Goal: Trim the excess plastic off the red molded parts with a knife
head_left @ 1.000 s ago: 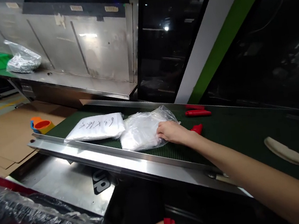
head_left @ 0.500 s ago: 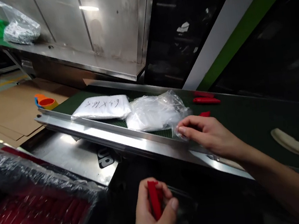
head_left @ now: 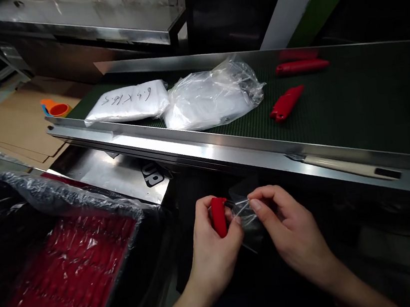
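Head view: the left hand is clamped on a red part, and the right hand pinches a clear bag touching it, both below the steel rail. Open dark space surrounds them; the lined crate sits left.

Two hands show: the left hand and the right hand. One red piece sits in the left hand and one small clear bag between the two. Three red pieces lie on the belt: one near, one behind it, one farthest. Two white bag bundles lie there, left and right. One lined box sits at left.
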A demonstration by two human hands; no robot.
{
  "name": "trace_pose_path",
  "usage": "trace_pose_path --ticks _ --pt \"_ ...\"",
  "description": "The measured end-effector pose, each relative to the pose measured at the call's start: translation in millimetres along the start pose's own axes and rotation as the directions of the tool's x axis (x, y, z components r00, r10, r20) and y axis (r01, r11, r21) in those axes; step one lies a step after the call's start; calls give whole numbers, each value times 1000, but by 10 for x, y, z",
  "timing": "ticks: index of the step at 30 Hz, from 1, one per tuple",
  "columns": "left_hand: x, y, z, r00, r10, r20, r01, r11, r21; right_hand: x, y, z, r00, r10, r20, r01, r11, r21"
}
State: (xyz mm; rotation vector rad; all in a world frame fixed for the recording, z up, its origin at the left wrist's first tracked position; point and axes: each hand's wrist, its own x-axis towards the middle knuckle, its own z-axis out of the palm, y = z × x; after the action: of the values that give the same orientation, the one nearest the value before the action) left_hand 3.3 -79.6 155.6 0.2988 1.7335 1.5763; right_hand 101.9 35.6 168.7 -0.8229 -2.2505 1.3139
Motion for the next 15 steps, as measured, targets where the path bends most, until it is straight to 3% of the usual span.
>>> trace_pose_path --ticks 2,4,6,8,11,13,15 --pt "33 12 11 999 28 -24 -27 999 44 -32 11 -40 993 -78 -85 77 997 -17" --pt "54 30 16 997 72 -14 -70 991 113 -29 -19 -97 983 -172 -70 170 985 -32" --pt "49 32 21 987 140 74 -154 960 235 5 -73 -153 977 -192 89 195 980 -27" --pt "21 7 31 963 201 178 -254 893 371 55 -127 -189 958 -126 259 136 990 -24" --pt "-20 -56 49 943 244 226 -325 822 467 120 -163 -227 941 -64 333 67 998 0" --pt "-19 -79 45 941 264 211 -335 814 475 128 -145 -289 967 -74 245 70 997 24" --pt "16 -66 22 944 275 180 -328 821 467 90 -99 -403 998 -64 -8 64 998 2"
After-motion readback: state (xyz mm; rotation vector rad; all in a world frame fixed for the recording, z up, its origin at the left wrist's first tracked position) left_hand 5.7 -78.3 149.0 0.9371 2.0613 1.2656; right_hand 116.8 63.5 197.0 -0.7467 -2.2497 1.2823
